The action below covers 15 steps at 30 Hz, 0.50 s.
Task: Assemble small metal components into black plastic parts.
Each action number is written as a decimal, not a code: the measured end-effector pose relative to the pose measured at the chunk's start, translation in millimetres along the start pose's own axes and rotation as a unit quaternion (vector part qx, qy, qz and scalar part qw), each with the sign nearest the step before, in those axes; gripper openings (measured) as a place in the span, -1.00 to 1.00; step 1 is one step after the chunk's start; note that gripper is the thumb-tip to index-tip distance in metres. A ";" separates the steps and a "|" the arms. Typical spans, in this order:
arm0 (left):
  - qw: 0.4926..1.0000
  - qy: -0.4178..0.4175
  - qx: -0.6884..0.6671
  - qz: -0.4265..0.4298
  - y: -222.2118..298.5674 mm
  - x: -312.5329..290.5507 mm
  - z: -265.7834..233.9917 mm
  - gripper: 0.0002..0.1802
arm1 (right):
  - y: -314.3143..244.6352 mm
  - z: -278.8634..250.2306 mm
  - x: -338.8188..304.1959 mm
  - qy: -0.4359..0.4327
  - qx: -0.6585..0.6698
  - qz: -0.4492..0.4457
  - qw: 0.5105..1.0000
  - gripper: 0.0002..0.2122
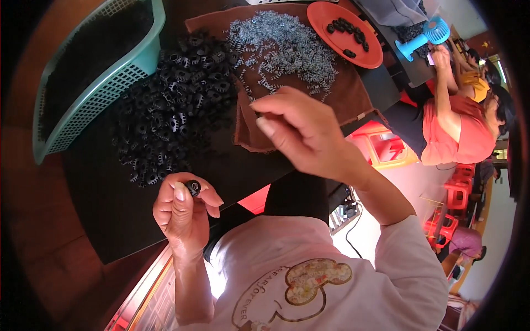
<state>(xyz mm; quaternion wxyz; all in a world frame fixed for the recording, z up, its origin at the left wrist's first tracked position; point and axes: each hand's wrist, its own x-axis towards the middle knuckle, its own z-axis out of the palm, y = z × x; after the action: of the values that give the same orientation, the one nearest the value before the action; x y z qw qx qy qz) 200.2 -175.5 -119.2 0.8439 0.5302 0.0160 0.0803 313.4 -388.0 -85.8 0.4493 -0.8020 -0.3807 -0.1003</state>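
Note:
My left hand (pixel 185 212) is closed around a small round black plastic part (pixel 193 188), its hollow end facing up between thumb and forefinger. A ring-like shape shows inside that end. Over the near edge of the brown cloth (pixel 353 102), my right hand (pixel 306 132) pinches thumb and forefinger together; a small dark bit shows between the tips, too small to name. Beyond it, a heap of small metal coil springs (pixel 281 47) lies spread on the cloth. Left of the cloth is a large pile of black toothed plastic pieces (pixel 176 105).
A green perforated basket (pixel 105 91) with dark contents stands at the left. An orange-red plate (pixel 326 11) at the back right holds several black parts. Beside it stands a blue handheld fan (pixel 422 39). Other people (pixel 455 127) sit at the right, near red stools (pixel 455 196).

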 end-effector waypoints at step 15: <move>1.000 -0.002 0.001 -0.003 1.6 -1.6 4.3 -0.63 | -17.4 37.6 12.8 -0.174 -0.159 -0.039 0.971 -0.90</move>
<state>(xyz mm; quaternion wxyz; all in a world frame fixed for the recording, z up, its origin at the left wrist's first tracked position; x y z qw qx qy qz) 198.9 -178.9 -116.0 0.8438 0.5308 0.0159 0.0769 303.2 -346.0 -89.8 0.2389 -0.8528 -0.4630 -0.0360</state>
